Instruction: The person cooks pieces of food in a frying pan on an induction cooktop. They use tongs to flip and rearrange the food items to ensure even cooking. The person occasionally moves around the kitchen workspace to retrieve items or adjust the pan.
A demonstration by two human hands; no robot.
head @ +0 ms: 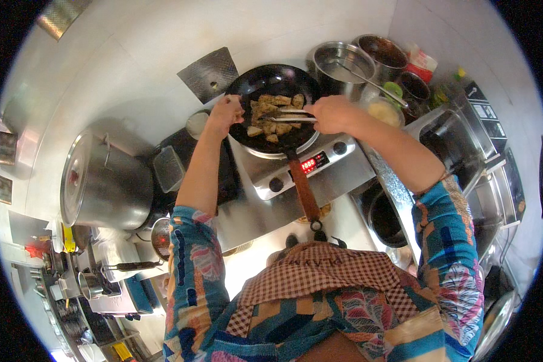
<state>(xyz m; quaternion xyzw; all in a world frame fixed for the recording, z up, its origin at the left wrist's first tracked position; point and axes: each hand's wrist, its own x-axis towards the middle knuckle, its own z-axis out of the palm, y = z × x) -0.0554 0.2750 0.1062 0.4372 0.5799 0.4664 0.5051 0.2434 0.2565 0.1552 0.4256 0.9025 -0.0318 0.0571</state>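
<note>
My right hand (332, 114) holds metal tongs (296, 119) over a black wok-like pan (283, 79). The dark tips of the tongs reach in among browned, seasoned food pieces (271, 108), perhaps chicken. At the pan's left rim is my left hand (225, 113), fingers curled; whether they grip the rim or hold something small is not clear. The pan sits on a steel induction cooker (326, 158) with a lit red display and two black knobs. Its brown wooden handle (305, 190) points towards my body.
Behind to the right stand a steel pot (339, 74) with a ladle (371, 83) across it, and another steel pot (384, 56). A tub of yellowish food (383, 112) lies under my right forearm. Left are a large lidded stockpot (111, 181) and a clear container (168, 168).
</note>
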